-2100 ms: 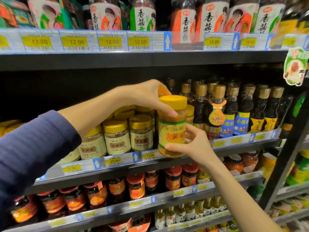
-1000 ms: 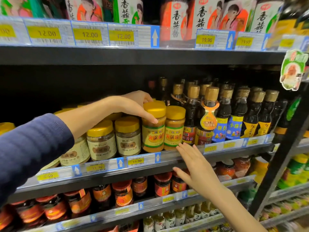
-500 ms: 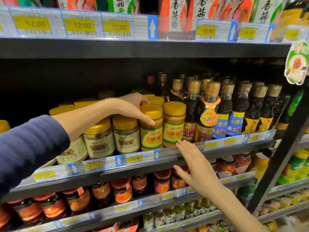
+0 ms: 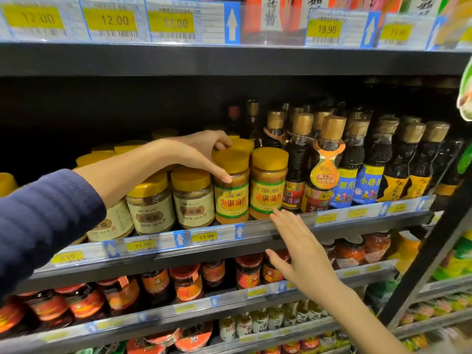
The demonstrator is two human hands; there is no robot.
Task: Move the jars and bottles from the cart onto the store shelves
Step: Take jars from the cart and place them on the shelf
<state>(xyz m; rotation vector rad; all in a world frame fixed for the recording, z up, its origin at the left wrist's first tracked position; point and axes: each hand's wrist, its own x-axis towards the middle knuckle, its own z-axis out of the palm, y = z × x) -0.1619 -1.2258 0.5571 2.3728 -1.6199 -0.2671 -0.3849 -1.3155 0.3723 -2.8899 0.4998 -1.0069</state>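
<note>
From the head camera, a dark store rack fills the scene, its shelves running left to right with clear price strips along their front edges. The middle shelf carries yellow-lidded jars on the left and a block of dark bottles with tan caps on the right.

The left hand, in a blue sleeve, curls over the lid of one jar, thumb pressed on its front just above the label and fingers hooked behind the cap. That jar stands upright at the shelf's front edge, touching a second jar with the same yellow label on its right and just beside pale-labelled jars on its left.

The right hand is open and flat, holding nothing, fingers spread and pointing up toward the shelf edge just below the second jar.

The top shelf shows yellow price tags reading 12.00 and 19.90. The lower shelf holds red-lidded jars, with small bottles further down.
</note>
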